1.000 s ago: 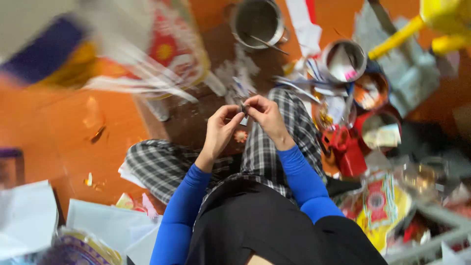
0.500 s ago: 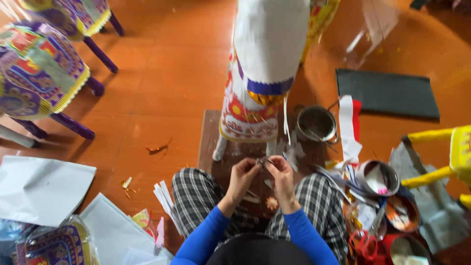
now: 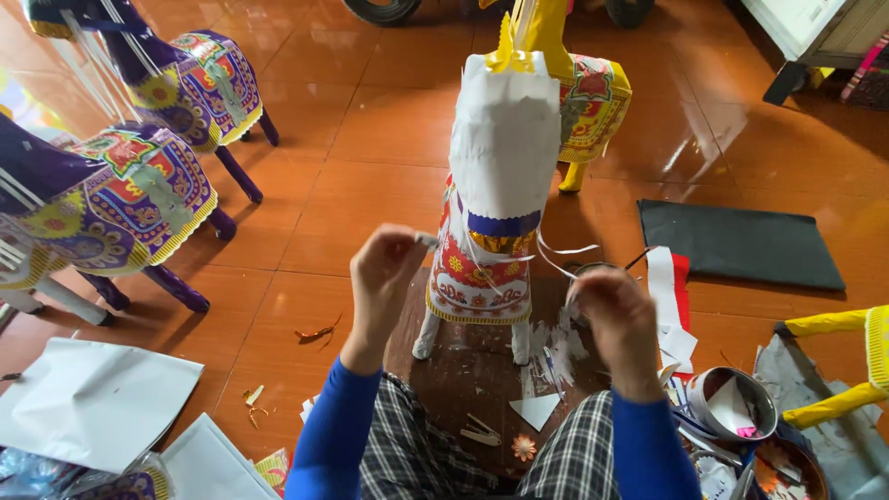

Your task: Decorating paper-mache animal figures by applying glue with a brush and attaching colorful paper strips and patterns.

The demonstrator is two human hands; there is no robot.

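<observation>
Glossy orange floor tiles (image 3: 370,120) fill most of the frame, and a person in blue sleeves and checked trousers sits at the bottom centre. Before the knees, on a dark wooden board (image 3: 463,370), stands a paper horse figure with a white paper head and a red patterned chest cloth (image 3: 491,213). The left hand (image 3: 384,273) is raised at the left of the figure, its fingers closed narrow on one end of a thin white paper strip (image 3: 556,252). This strip runs across the chest of the figure to the right hand (image 3: 616,319), which is curled into a loose fist around the other end. At the left edge of the frame stand two purple paper horses with colourful saddle cloths (image 3: 139,185). A black sheet (image 3: 741,245) lies flat at the right. White paper sheets (image 3: 93,403) lie at the lower left, and a small metal tin with scraps (image 3: 736,407) sits at the lower right, near a yellow paper leg (image 3: 829,406).
</observation>
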